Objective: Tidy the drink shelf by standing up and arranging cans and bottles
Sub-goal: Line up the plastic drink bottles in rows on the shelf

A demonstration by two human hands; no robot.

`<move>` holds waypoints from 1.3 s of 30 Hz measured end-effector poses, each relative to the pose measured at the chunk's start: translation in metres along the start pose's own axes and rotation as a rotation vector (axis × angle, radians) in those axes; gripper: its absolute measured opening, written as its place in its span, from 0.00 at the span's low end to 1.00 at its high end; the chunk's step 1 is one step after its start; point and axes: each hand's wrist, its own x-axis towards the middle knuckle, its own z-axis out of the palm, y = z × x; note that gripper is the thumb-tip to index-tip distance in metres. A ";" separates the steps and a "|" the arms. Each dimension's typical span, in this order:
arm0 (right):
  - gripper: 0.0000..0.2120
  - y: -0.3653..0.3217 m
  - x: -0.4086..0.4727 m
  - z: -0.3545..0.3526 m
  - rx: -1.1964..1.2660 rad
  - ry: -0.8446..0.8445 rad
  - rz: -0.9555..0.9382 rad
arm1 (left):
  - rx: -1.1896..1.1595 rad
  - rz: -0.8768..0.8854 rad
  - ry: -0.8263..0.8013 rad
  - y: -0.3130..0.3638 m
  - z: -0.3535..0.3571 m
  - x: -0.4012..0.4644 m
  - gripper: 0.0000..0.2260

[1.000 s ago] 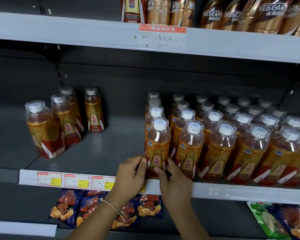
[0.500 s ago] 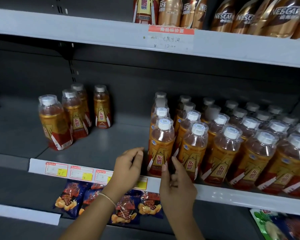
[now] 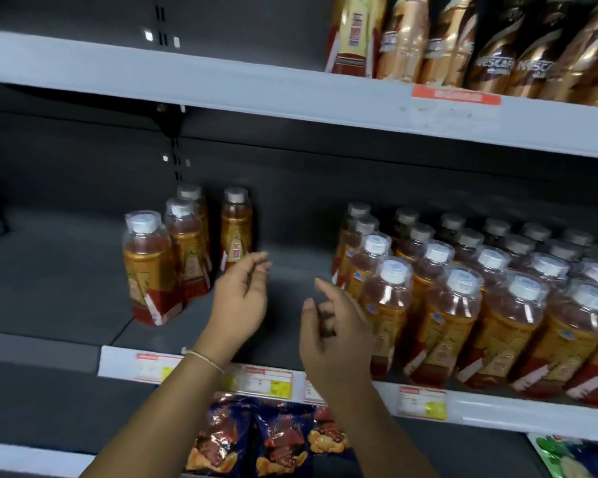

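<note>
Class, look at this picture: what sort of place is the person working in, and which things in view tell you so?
Most likely a shop or supermarket aisle: price tags clipped along the shelf edge, many identical orange drink bottles lined up in rows, and snack packets on the shelf below.

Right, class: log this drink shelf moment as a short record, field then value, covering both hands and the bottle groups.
left hand: open, holds nothing, near the small group
right hand: open, holds nothing, beside the big block
small group: four bottles, upright, left
big block: bottles in rows, upright, right
gap: bare shelf between the groups
</note>
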 end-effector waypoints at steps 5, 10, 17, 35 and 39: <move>0.17 0.010 0.021 0.055 -0.115 -0.054 0.124 | 0.183 -0.005 -0.052 -0.025 -0.033 0.027 0.17; 0.20 0.027 0.052 0.105 -0.194 -0.188 0.306 | 0.248 -0.053 -0.157 -0.049 -0.044 0.047 0.26; 0.26 0.060 0.087 0.161 -0.122 -0.322 0.512 | 0.275 -0.038 -0.222 -0.079 -0.043 0.056 0.35; 0.22 0.066 0.107 0.216 -0.016 -0.345 0.544 | 0.302 0.027 -0.193 -0.102 -0.042 0.056 0.36; 0.25 0.068 0.104 0.197 -0.070 -0.314 0.581 | 0.260 -0.016 -0.170 -0.103 -0.042 0.060 0.33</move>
